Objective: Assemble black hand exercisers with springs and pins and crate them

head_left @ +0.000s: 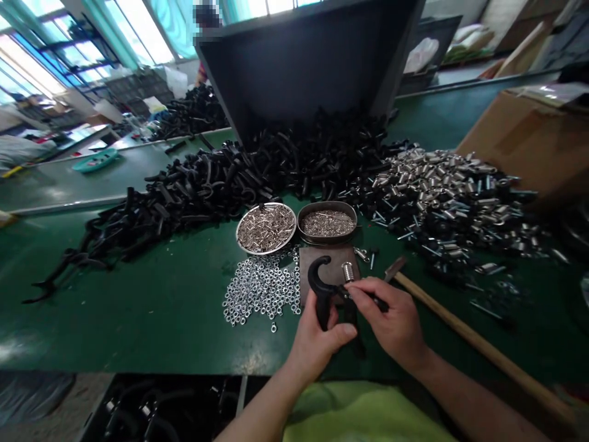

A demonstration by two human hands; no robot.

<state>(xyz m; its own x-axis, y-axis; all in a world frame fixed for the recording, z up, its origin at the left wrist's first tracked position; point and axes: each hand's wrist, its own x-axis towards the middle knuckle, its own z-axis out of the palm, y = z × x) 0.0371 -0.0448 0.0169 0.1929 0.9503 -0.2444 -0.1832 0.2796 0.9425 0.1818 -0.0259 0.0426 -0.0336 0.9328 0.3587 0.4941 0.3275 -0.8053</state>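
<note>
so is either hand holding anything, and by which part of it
The left hand holds a black hooked piece by its straight shank, below the curve. The right hand holds a small dark part; the fingers hide exactly where.

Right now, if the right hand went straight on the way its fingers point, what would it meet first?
Most likely the black hooked part held in the left hand, just ahead of the right hand; depth is hard to judge, so they may already touch.

Assembly workshop: heaped black parts (202,181), hammer (460,328), green bench (151,319).
</note>
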